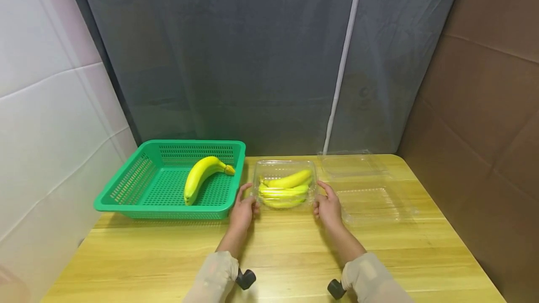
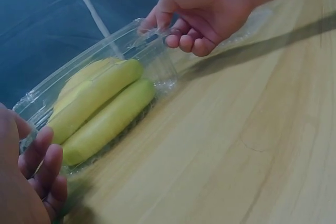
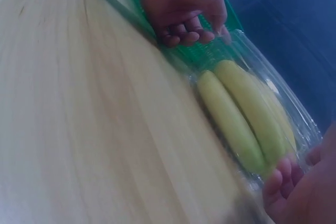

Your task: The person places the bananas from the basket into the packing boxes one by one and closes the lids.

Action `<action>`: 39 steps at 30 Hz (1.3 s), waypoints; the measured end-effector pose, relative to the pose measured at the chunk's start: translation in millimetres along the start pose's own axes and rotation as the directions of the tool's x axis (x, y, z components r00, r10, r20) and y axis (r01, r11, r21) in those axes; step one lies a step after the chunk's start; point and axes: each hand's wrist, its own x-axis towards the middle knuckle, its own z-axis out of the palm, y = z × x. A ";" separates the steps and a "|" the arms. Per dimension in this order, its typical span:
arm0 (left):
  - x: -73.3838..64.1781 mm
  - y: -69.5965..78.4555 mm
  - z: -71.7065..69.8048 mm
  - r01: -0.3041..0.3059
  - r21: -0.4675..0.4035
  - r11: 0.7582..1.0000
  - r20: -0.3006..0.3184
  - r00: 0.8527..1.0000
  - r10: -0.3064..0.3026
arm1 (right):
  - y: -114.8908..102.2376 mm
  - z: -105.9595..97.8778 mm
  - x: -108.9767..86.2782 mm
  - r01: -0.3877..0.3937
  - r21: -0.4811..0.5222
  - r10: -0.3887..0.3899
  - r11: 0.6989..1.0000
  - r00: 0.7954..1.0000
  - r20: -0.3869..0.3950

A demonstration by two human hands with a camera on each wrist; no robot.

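Note:
A clear plastic box stands mid-table with several yellow bananas inside, seen through its shiny walls. My left hand pinches its left side between thumb and fingers. On the opposite side, my right hand pinches the box's edge, as the left wrist view also shows with the right hand at the far corner. Two bananas lie side by side along the near wall in that view, with more yellow behind them. The left hand appears at the box's far end in the right wrist view.
Left of the box sits a green basket holding one banana. On the right lies clear, see-through plastic packaging, with another clear section behind it. A grey curtain hangs behind the wooden table.

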 end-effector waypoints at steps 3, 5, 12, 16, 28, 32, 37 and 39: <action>2.4 -0.2 -0.6 0.004 -0.021 1.000 0.019 1.000 -0.004 | -0.5 -0.4 0.6 -0.016 0.026 0.016 1.000 1.000 0.015; 3.3 0.1 -1.4 0.006 -0.034 0.999 0.036 0.999 -0.004 | -0.4 -0.9 0.9 -0.027 0.036 0.026 0.999 0.999 0.020; -1.2 10.9 -5.4 0.024 -0.054 0.998 0.121 0.993 -0.018 | 0.0 -3.8 -0.4 -0.063 0.095 0.057 0.994 0.997 0.060; 7.5 0.4 -6.0 0.017 -0.039 0.999 0.127 0.992 -0.012 | -0.1 -4.6 -0.7 -0.073 0.118 0.065 0.990 0.996 0.069; 6.5 -0.4 -7.3 0.010 -0.049 0.999 0.134 0.991 -0.004 | -0.2 -3.2 -1.0 -0.081 0.141 0.072 0.987 0.995 0.067; 7.3 -0.6 -6.5 0.010 -0.053 0.999 0.121 0.993 -0.004 | -0.3 -3.3 -0.6 -0.085 0.145 0.076 0.986 0.995 0.069; 7.5 -1.4 -5.8 0.005 -0.068 0.998 0.102 0.995 0.002 | 0.0 -2.6 -0.9 -0.088 0.161 0.078 0.983 0.995 0.065; 6.8 -1.0 -5.4 0.004 -0.068 0.998 0.093 0.996 0.002 | 0.1 -1.8 -1.6 -0.089 0.167 0.080 0.982 0.995 0.060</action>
